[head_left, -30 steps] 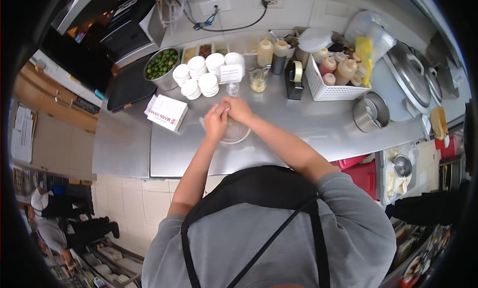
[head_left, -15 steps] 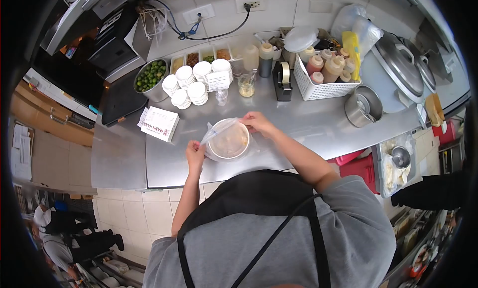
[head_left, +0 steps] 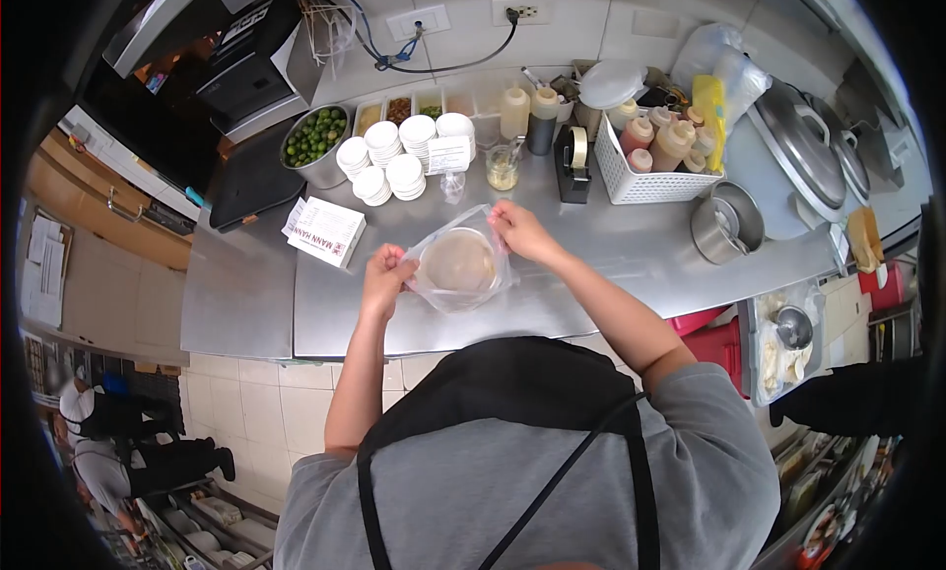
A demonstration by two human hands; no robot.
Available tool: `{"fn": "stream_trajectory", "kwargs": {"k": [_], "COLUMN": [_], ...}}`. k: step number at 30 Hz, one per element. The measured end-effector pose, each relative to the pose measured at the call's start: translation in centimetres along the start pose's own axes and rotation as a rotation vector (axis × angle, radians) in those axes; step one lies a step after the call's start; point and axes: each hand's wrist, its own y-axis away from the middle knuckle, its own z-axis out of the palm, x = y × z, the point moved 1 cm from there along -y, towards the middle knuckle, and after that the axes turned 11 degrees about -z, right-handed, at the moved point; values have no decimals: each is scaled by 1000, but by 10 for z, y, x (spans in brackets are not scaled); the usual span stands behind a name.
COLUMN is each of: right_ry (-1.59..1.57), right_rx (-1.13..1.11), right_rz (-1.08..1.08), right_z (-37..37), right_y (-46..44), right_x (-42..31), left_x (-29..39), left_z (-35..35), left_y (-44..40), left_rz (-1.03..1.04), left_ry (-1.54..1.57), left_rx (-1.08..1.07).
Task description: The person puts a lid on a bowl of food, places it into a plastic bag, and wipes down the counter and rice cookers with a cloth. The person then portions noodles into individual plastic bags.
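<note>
A round bowl [head_left: 458,262] with a pale lid sits inside a clear plastic bag [head_left: 445,299] on the steel counter [head_left: 365,309]. My left hand [head_left: 386,277] is closed on the bag's left edge. On the other side my right hand [head_left: 516,228] pinches the bag's upper right edge. Between the hands the bag is spread around the bowl. A white box [head_left: 327,231] with red print lies left of my left hand. Stacks of white lidded cups [head_left: 406,171] and a small glass jar [head_left: 502,172] stand behind the bag.
At the back left is a pot of green limes [head_left: 315,139]. Squeeze bottles stand in a white basket [head_left: 655,184], beside a tape dispenser [head_left: 574,164]. A steel pot [head_left: 727,223] stands right. Large lids lean behind it. Two people [head_left: 118,412] are at the far left.
The hands were together over the bowl, then parted to opposite sides. Since half a second ago the bag's edge has been spread from over the bowl to around it.
</note>
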Motion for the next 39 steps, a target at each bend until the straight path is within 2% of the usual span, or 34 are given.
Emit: {"fn": "stream_trajectory", "kwargs": {"k": [1, 4, 6, 8, 10, 11, 12, 13, 16, 19, 20, 22, 23, 24, 26, 28, 29, 30, 31, 32, 34, 35, 37, 38, 39], "right_ry": [86, 10, 54, 97, 326, 404, 397, 390, 536, 723, 819, 924, 909, 886, 847, 961, 956, 819, 677, 674, 596, 595, 602, 601, 732], "right_rx": [-15, 18, 40, 62, 42, 41, -65, -171, -153, -2, -8, 53, 38, -92, -226, -502, -509, -606, -694, -697, -665, -666, -265, -264, -394], "right_rz": [-39, -22, -40, -59, -339, -438, -297, -156, -219, -456, -345, -699, -689, -838, -982, -740, -738, -517, -297, -298, -389, -390, -858, -854, -808], "right_z": [0, -9, -10, -5, 4, 5, 1, -4, -32, -41, -36, -16, -3, 14, 28, 34, 35, 36, 37, 40, 47, 53, 62, 60, 60], "right_y": [-2, -8, -9, -1, 15, 21, 25, 25, 7, 5, 11, 20, 24, 31, 34, 17, 7, -4, -8, -7, 3, 8, 17, 17, 16], "right_x": [-3, -40, -43, -35, -18, -17, -24, -33, -72, -113, -134, -148, -150, -152, -140, -98, -85, -73, -66, -71, -93, -102, -119, -117, -111], "left_x": [3, 14, 11, -5, -8, -4, 3, 13, 34, 49, 49, 49, 53, 57, 64, 64, 53, 35, 14, -6, -41, -51, -50, -47, -47], "left_z": [-1, -8, -16, -3, 6, 7, 7, 1, -18, -16, -13, -6, -3, -2, -7, -22, -36, -44, -50, -54, -37, -23, 3, 12, 20], "left_y": [3, 3, -6, -2, 7, 15, 21, 23, 18, 23, 26, 35, 40, 46, 54, 55, 45, 35, 24, 15, 11, 3, 2, 4, 7], "left_rz": [0, 80, 189, 197, 219, 120, 23, 39, 152, 189, 218, 216, 231, 248, 244, 333, 322, 319, 298, 274, 236, 256, 273, 340, 375], "left_ry": [-1, -82, 68, 0, -67, -101, -135, -97, -141, -131, -156, -178, -180, -180, -147, -31, 36, 38, -201, -440, -586, -549, -511, -748, -864], "left_rx": [-3, -11, 73, 79, 89, 10, -68, -77, 17, 61, 68, 56, 24, -8, -23, -162, -233, -229, -240, -250, -353, -435, -519, -404, -345]}}
